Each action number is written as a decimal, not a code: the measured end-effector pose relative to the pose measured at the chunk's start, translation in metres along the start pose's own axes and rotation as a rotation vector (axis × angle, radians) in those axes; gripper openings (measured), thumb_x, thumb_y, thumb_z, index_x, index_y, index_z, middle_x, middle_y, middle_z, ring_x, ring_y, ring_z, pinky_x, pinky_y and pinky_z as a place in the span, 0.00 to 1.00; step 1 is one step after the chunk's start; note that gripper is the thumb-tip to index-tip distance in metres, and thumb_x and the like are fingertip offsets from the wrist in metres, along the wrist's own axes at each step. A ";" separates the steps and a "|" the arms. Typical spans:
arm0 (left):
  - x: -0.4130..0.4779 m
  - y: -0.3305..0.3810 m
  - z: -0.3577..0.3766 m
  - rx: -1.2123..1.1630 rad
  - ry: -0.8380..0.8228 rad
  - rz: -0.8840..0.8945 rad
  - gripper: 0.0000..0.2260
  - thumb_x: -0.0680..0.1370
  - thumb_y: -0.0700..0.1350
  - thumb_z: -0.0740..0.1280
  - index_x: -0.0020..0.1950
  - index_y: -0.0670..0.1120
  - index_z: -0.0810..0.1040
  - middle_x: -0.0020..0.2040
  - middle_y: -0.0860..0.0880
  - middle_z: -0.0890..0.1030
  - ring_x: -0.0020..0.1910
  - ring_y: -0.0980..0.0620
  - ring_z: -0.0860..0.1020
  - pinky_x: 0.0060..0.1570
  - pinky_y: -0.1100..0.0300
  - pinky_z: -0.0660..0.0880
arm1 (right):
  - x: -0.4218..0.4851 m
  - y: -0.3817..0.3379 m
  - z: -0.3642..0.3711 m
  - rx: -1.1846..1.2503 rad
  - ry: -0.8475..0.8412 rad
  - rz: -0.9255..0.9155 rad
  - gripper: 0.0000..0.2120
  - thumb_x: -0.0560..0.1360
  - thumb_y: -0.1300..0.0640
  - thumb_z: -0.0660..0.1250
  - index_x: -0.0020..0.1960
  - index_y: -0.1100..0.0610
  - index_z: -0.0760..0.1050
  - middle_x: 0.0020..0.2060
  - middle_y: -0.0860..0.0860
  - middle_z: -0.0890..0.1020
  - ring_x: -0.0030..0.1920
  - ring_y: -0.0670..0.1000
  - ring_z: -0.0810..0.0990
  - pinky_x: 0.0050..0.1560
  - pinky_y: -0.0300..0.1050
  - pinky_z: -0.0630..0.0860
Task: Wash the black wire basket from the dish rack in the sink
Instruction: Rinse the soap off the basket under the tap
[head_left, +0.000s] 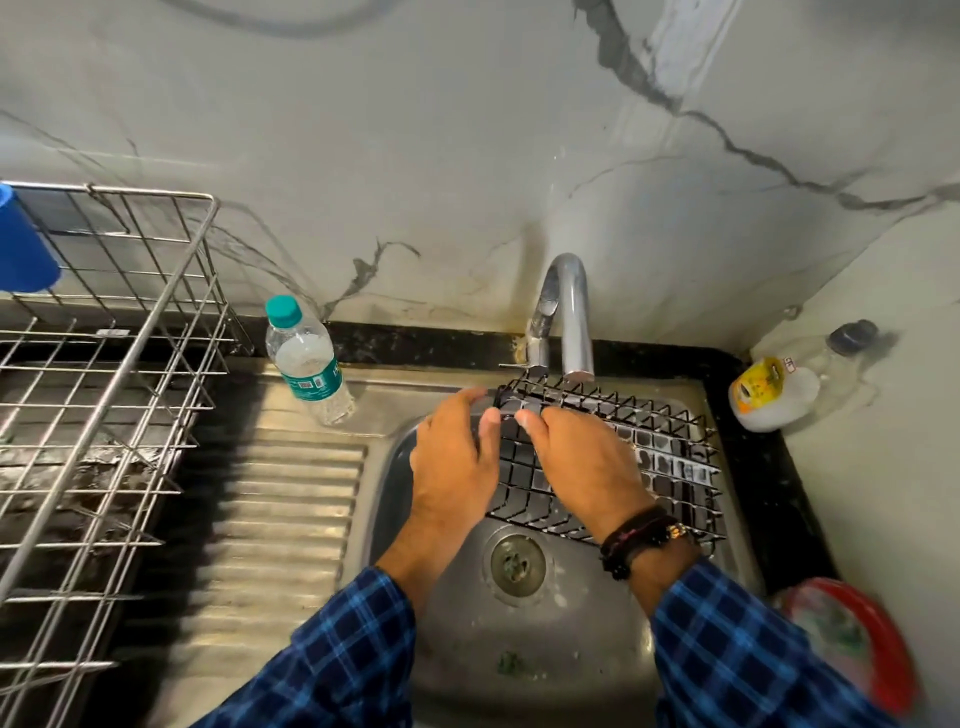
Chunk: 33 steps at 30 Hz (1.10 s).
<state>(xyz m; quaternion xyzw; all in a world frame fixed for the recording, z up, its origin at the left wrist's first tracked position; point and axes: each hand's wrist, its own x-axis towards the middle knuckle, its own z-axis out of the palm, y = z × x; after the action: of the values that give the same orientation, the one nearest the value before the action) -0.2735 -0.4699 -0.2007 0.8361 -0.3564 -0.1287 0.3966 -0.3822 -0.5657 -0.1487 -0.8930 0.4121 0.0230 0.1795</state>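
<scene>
Lying across the sink (571, 654), one basket (660, 457) has its back edge right under the single tap (574, 312). The left hand (457, 462) grips its left corner, fingers curled over the edge; the right hand (584, 465) lies bent on the mesh, fingers hidden, grip unclear. Around stand one rack (109, 395) holding one blue cup (23, 249), one water bottle (307, 358) and one toppled jug (771, 397).

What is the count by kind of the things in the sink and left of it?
Wire items: 2, a black wire basket and a steel wire dish rack
Bottles: 1, a clear plastic bottle with a teal cap
Cups: 1, a blue plastic cup
Total: 4
</scene>
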 end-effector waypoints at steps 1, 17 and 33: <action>0.000 0.000 0.001 -0.020 -0.002 0.108 0.18 0.83 0.56 0.54 0.69 0.54 0.73 0.62 0.54 0.80 0.62 0.52 0.76 0.63 0.52 0.72 | 0.000 0.000 -0.001 -0.023 0.009 -0.004 0.20 0.83 0.38 0.47 0.44 0.48 0.70 0.38 0.46 0.75 0.42 0.51 0.76 0.42 0.47 0.70; 0.000 0.026 -0.011 -0.659 -0.055 0.036 0.04 0.83 0.45 0.65 0.55 0.54 0.77 0.30 0.58 0.72 0.27 0.59 0.68 0.27 0.64 0.67 | -0.025 0.010 -0.005 -0.102 0.283 -0.345 0.13 0.80 0.43 0.62 0.54 0.51 0.79 0.51 0.48 0.81 0.55 0.50 0.76 0.55 0.47 0.76; 0.021 -0.018 -0.040 -0.379 -0.169 -0.387 0.16 0.84 0.61 0.56 0.65 0.56 0.74 0.51 0.54 0.82 0.52 0.53 0.81 0.54 0.50 0.79 | -0.008 0.070 -0.022 1.053 -0.102 0.315 0.14 0.76 0.43 0.71 0.59 0.46 0.78 0.52 0.42 0.83 0.54 0.44 0.80 0.53 0.50 0.79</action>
<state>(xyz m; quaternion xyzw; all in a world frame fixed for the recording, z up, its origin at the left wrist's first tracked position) -0.2300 -0.4543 -0.1868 0.7857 -0.1915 -0.3359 0.4829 -0.4418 -0.6090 -0.1479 -0.6079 0.4874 -0.1164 0.6159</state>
